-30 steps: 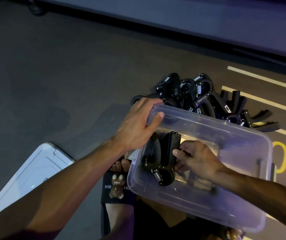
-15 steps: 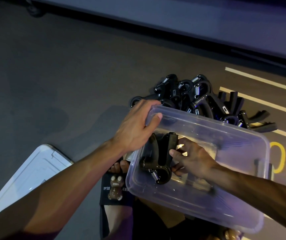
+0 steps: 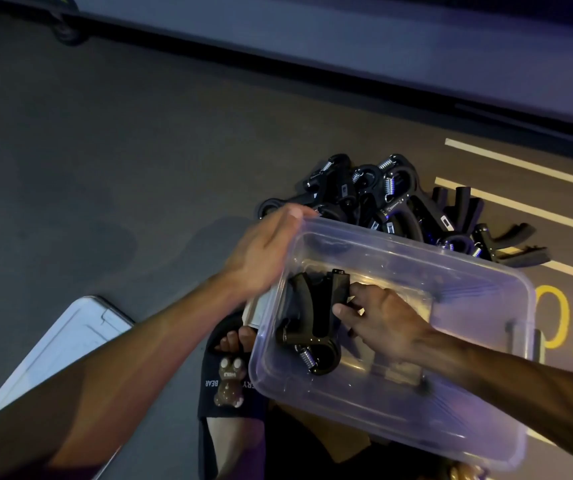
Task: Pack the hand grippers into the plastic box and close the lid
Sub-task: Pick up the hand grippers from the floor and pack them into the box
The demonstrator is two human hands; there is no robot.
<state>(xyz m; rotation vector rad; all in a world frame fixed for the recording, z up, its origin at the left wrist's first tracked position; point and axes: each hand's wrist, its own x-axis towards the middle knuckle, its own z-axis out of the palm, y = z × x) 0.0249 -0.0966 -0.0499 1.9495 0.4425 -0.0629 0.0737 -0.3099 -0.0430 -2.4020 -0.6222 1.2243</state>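
Left hand (image 3: 260,251) grips the plastic box (image 3: 485,393) corner, steadying it. Right hand (image 3: 382,323) pinches one hand gripper (image 3: 312,317), seating it on the box bottom; remaining grippers (image 3: 399,202) are piled on the floor behind.

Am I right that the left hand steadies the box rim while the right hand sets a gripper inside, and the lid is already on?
Not quite: the head view shows the lid lying on the floor left of the open box. The rest holds.

Dim, bluish cast, w/ motion blur, wide-angle edge warp.
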